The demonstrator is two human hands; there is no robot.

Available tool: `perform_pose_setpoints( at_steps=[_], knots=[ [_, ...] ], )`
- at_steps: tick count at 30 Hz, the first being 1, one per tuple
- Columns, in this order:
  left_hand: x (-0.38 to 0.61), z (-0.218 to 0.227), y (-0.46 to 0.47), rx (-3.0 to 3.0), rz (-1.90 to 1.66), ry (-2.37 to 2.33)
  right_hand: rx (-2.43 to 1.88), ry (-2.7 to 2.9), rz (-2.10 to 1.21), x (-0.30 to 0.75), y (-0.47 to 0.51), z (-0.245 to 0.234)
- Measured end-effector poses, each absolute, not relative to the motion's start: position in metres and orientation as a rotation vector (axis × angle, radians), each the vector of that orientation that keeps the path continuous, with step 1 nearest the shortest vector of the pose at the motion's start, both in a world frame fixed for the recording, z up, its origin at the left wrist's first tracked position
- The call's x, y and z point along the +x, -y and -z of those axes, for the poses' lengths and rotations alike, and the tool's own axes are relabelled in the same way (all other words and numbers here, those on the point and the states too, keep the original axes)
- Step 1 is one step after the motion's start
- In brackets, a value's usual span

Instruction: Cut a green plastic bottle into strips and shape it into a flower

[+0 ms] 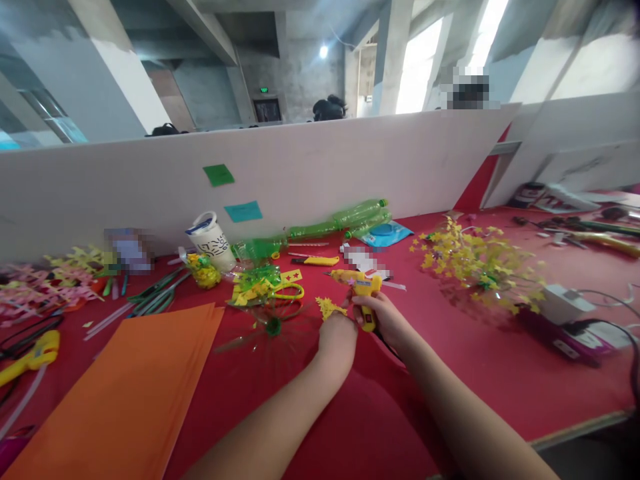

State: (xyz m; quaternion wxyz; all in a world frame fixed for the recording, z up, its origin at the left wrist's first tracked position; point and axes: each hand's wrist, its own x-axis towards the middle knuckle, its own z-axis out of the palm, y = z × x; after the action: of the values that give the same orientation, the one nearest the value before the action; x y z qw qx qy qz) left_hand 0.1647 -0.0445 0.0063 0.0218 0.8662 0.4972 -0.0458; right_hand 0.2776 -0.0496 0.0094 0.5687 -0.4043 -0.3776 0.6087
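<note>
My right hand [377, 307] is closed round the handle of a yellow hot glue gun [367, 285], whose nozzle points left. Close beside it, my left hand [340, 328] is bent inward at the wrist, with a sprig of small yellow stars [327, 307] sticking out past its knuckles. The back of that hand hides most of its fingers. Left of my hands, a cut clear plastic bottle piece with a green cap [273, 326] lies with its strips spread. Behind it are scissors with yellow handles [293, 291] and yellow star-punched sheets [253, 291].
Orange sheets [130, 367] lie at the left, near another yellow glue gun [37, 353]. Green bottles [360, 215], a yellow utility knife [315, 261] and a white cup [210, 240] line the back. A yellow star bouquet [475, 267] and a power strip [565, 340] with cords are at right.
</note>
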Motion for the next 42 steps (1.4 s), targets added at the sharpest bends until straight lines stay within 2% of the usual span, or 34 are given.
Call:
perform_pose_setpoints(
  at_steps=[13,19,22,25,29,42],
  knots=[
    [0.149,-0.008,0.037,2.59,-0.11,-1.525,-1.026,0.867,-1.345,0.277,0.047,-0.008],
    [0.131,-0.015,0.033,2.425,-0.507,-1.44,-1.061,0.862,-1.305,0.277,0.045,-0.001],
    [0.128,-0.012,0.034,1.795,-0.83,-1.173,-1.06,0.89,-1.307,0.273,0.047,0.0],
    [0.127,-0.007,0.037,1.398,-0.881,-0.961,-1.038,0.905,-1.313,0.269,0.05,-0.003],
    [0.125,-0.004,0.039,1.265,-0.967,-0.908,-1.019,0.916,-1.312,0.266,0.054,-0.009],
    [0.121,0.002,0.038,1.517,-0.907,-1.14,-1.212,1.096,-1.108,0.266,0.05,-0.007]
  ],
)
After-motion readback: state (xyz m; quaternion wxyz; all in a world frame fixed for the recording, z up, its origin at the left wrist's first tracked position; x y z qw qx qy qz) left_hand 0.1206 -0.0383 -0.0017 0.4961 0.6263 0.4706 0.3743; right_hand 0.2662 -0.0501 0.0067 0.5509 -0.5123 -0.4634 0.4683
